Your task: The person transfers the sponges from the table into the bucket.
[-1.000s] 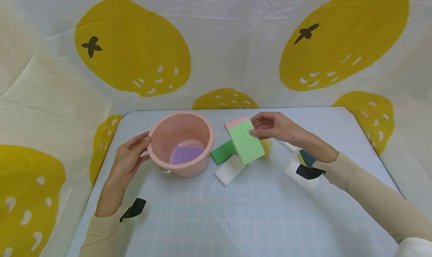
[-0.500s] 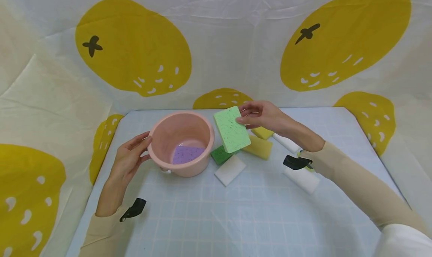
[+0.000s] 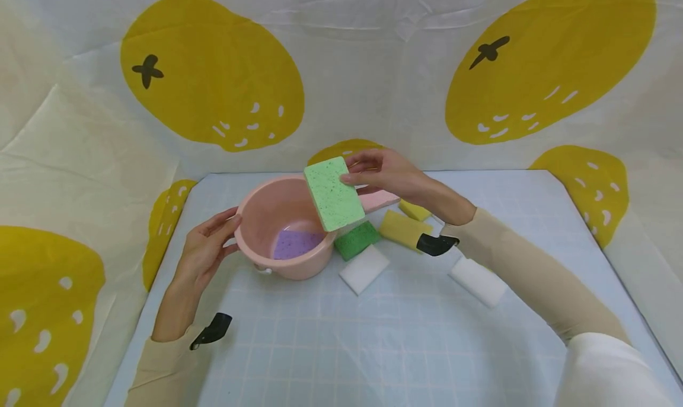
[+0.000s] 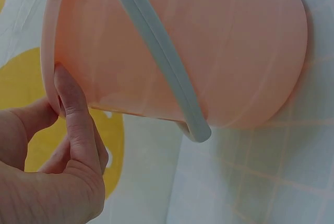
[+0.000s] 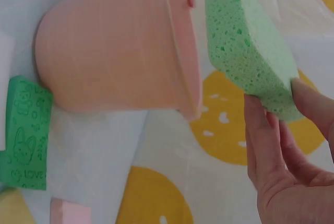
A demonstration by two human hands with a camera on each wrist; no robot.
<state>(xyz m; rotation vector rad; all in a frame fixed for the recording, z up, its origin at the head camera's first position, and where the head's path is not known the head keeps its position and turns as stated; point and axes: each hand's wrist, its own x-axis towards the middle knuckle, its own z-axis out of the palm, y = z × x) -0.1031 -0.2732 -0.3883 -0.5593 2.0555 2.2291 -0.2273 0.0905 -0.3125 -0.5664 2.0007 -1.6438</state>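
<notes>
A pink bucket (image 3: pixel 267 217) stands upright at the left of the table, with a purple sponge (image 3: pixel 296 245) lying on its bottom. My left hand (image 3: pixel 205 244) pinches the bucket's left rim between thumb and fingers; the left wrist view shows this grip and the pale handle (image 4: pixel 162 51) hanging along the side. Up at the bucket's right rim, my right hand (image 3: pixel 381 172) holds a light green sponge (image 3: pixel 334 194) by one end. In the right wrist view the sponge (image 5: pixel 250 46) is above the rim level, thumb on one face and fingers on the other.
Right of the bucket lie a dark green sponge (image 3: pixel 357 240), a white sponge (image 3: pixel 364 269), a yellow sponge (image 3: pixel 401 229), a pink sponge (image 3: pixel 380 200) and another yellow piece (image 3: pixel 415 210). A white block (image 3: pixel 478 281) lies farther right. A lemon-print curtain (image 3: pixel 373 69) rises behind the table.
My right hand has carried the light green sponge left and up, from over the other sponges to the bucket's right rim. My left hand and the bucket have stayed in place.
</notes>
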